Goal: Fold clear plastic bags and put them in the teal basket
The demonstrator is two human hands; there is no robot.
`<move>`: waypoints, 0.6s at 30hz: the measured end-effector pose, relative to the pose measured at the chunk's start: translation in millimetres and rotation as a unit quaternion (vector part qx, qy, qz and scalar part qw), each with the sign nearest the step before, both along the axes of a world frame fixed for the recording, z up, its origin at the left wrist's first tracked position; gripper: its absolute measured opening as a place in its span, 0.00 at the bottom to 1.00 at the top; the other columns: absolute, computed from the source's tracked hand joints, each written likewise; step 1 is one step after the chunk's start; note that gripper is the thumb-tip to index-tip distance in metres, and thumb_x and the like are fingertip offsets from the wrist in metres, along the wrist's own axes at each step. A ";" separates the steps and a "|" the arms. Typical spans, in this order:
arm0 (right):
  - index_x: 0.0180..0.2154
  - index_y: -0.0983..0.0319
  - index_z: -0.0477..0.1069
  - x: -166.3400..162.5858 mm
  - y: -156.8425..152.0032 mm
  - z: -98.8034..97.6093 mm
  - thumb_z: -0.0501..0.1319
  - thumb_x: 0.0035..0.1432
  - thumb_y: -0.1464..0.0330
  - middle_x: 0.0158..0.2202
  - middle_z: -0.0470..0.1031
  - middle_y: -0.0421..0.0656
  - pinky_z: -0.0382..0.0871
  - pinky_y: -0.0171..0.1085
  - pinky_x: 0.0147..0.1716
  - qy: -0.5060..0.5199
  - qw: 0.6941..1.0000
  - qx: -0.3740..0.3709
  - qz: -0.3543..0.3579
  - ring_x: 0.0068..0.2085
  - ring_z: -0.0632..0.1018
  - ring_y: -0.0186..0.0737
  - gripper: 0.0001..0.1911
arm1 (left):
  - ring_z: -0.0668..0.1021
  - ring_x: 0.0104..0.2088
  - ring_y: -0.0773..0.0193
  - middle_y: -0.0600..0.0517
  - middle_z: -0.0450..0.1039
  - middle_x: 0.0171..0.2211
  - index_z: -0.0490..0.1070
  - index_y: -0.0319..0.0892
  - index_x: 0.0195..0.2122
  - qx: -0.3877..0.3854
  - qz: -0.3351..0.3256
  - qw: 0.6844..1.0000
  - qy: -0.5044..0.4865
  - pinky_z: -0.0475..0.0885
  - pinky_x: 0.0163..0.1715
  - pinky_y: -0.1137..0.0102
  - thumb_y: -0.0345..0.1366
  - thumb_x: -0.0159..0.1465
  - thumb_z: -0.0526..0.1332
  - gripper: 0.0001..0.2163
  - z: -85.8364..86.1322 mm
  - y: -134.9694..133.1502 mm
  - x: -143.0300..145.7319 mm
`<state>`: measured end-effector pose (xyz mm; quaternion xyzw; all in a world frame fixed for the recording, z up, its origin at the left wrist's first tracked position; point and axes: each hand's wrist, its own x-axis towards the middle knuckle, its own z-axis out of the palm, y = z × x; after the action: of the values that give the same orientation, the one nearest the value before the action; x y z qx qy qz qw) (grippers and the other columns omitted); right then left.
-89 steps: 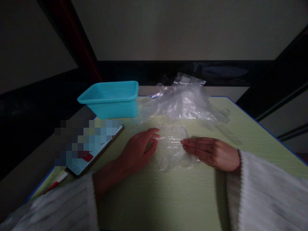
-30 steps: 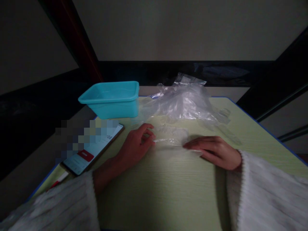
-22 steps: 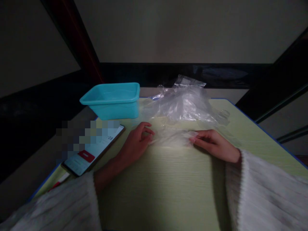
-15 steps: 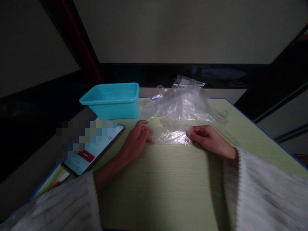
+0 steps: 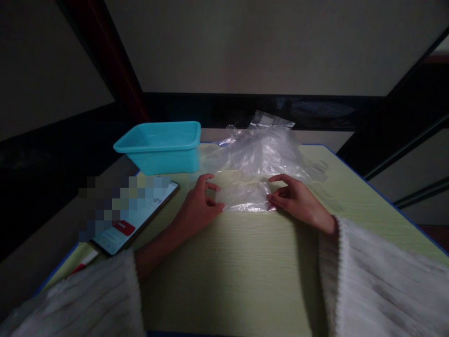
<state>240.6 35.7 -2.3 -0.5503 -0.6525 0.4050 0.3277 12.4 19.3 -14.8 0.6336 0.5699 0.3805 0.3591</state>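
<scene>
Off-white ribbed fabric formed the left sleeve (image 5: 84,295) at 8 o'clock and the right sleeve (image 5: 386,285) at 4 o'clock. Clock reference: the flat clear plastic sheet (image 5: 244,196) served as centre, with 12 o'clock directly away from the person. The tabletop (image 5: 224,281), pale green with a blue edge, supported the items. A slim red-and-white object (image 5: 84,262) lay at 8 o'clock, partly covered by the left sleeve; its type could not be determined. The phone (image 5: 140,220) lay screen up between 8 and 9 o'clock, part of its lit display pixelated.

The left hand (image 5: 196,206) was positioned at 9 o'clock, unclenched, thumb and fingers parted and curved, tips at the sheet's left edge. The right hand (image 5: 298,199) was positioned at 3 o'clock, index finger extended, thumb and other visible fingers bent at the sheet's right edge; whether they pinched the plastic could not be told. The sheet lay between both hands, roughly rectangular and wrinkled, with bright reflections along its near side.

Beyond it, a loose pile of clear plastic (image 5: 270,152) occupied 1 o'clock. The turquoise bin (image 5: 163,159) stood upright at 10 o'clock, just beside the pile. A grey wall (image 5: 245,47) closed off 12 o'clock.
</scene>
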 end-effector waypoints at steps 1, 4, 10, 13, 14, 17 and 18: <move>0.40 0.62 0.60 0.8 -0.7 0.0 0.59 0.45 0.68 0.17 0.72 0.37 0.62 0.33 0.18 -0.006 1.000 0.001 0.005 0.20 0.73 0.37 0.17 | 0.72 0.20 0.75 0.52 0.68 0.41 0.53 0.43 0.48 -0.003 -0.002 1.000 0.002 0.67 0.22 0.77 0.25 0.49 0.61 0.26 0.4 -1.6 0.7; 0.39 0.61 0.59 4.4 -3.2 -0.5 0.58 0.46 0.67 0.17 0.72 0.36 0.65 0.34 0.19 -0.021 0.999 0.010 0.029 0.20 0.74 0.38 0.16 | 0.71 0.19 0.76 0.52 0.68 0.41 0.54 0.43 0.48 -0.014 -0.016 1.000 0.007 0.66 0.20 0.78 0.24 0.49 0.60 0.25 1.0 -8.3 3.4; 0.38 0.61 0.60 6.3 -10.3 -2.3 0.58 0.46 0.67 0.18 0.69 0.34 0.64 0.34 0.18 -0.069 0.996 0.048 0.005 0.19 0.74 0.37 0.15 | 0.72 0.18 0.76 0.52 0.69 0.41 0.56 0.44 0.47 -0.027 -0.030 0.999 0.007 0.65 0.17 0.79 0.25 0.51 0.58 0.22 2.8 -18.6 8.8; 0.37 0.60 0.60 3.1 -13.8 -2.3 0.57 0.46 0.69 0.18 0.70 0.35 0.63 0.34 0.19 -0.107 0.991 0.079 -0.009 0.19 0.73 0.36 0.13 | 0.72 0.17 0.76 0.52 0.69 0.42 0.56 0.44 0.46 -0.042 -0.024 0.999 -0.006 0.66 0.17 0.79 0.24 0.51 0.58 0.21 4.5 -19.1 10.9; 0.37 0.60 0.61 2.1 -14.8 -2.2 0.56 0.46 0.69 0.18 0.70 0.35 0.63 0.34 0.20 -0.124 0.988 0.093 -0.009 0.19 0.73 0.36 0.13 | 0.72 0.17 0.76 0.52 0.68 0.42 0.56 0.44 0.46 -0.045 -0.024 0.999 -0.010 0.66 0.17 0.79 0.24 0.51 0.58 0.21 4.8 -19.0 11.4; 0.36 0.60 0.61 0.5 -17.1 -1.8 0.55 0.45 0.70 0.18 0.71 0.35 0.61 0.34 0.21 -0.170 0.976 0.137 -0.013 0.19 0.71 0.36 0.12 | 0.72 0.16 0.77 0.52 0.69 0.41 0.56 0.43 0.45 -0.046 -0.024 0.998 -0.019 0.66 0.17 0.79 0.24 0.51 0.58 0.21 5.2 -18.8 12.1; 0.36 0.60 0.62 0.5 -17.4 -1.8 0.55 0.45 0.70 0.17 0.71 0.35 0.61 0.34 0.21 -0.180 0.973 0.147 -0.013 0.19 0.71 0.36 0.12 | 0.71 0.16 0.77 0.52 0.69 0.41 0.56 0.43 0.45 -0.047 -0.024 0.998 -0.021 0.66 0.17 0.79 0.24 0.51 0.58 0.20 5.2 -18.9 12.1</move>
<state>241.1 18.3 -4.1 -0.5682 -0.7459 0.1949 0.2878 24.4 0.5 -9.7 0.6212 0.5643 0.3582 0.4092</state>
